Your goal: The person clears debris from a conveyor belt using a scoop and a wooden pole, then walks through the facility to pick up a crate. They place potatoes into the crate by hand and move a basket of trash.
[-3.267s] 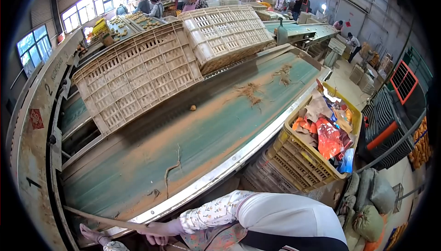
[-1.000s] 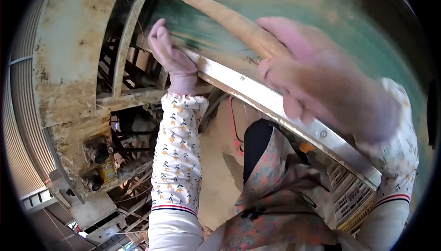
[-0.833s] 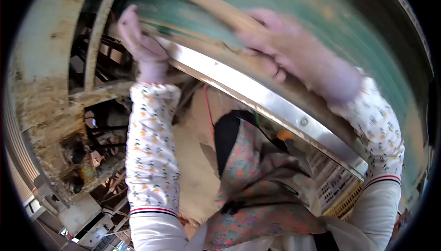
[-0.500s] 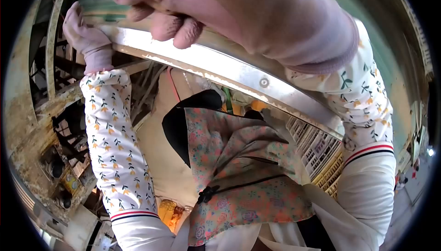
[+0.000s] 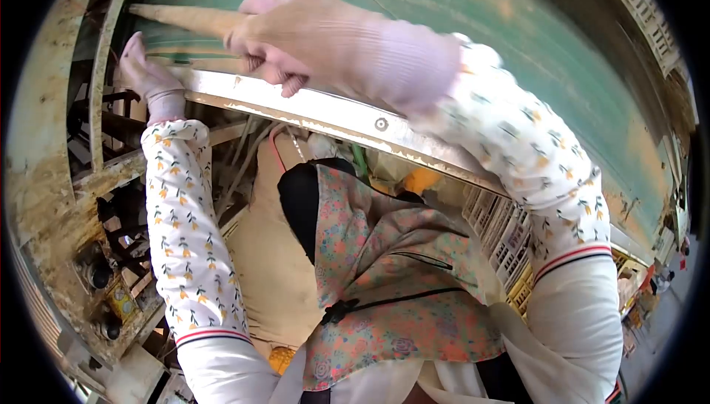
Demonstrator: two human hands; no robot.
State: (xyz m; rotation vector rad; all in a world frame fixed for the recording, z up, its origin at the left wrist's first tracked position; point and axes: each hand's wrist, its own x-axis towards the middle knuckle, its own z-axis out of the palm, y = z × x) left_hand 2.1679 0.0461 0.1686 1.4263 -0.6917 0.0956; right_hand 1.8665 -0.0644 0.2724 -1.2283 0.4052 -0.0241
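Observation:
My right hand (image 5: 296, 42), in a pale pink glove, is closed round a tan, tapered stick (image 5: 181, 18). The stick's narrow end points left over a worn green surface (image 5: 473, 19) that looks like a conveyor belt. Motion blurs this hand a little. My left hand (image 5: 148, 77), gloved alike, rests near the left end of a metal rail (image 5: 325, 114) along the green surface's near edge. Its fingers stretch upward with nothing visible in them. Both forearms wear white flowered sleeve covers.
A rusty, dirt-covered metal frame (image 5: 44, 130) stands on the left. Below the rail are white and yellow plastic crates (image 5: 510, 234) and a beige sack-like bulk (image 5: 266, 271). A slatted pale edge (image 5: 643, 12) runs along the far right side.
My right hand has moved down and away from the camera, over the green surface, bringing more of the stick into view. My left hand stays by the rail's end.

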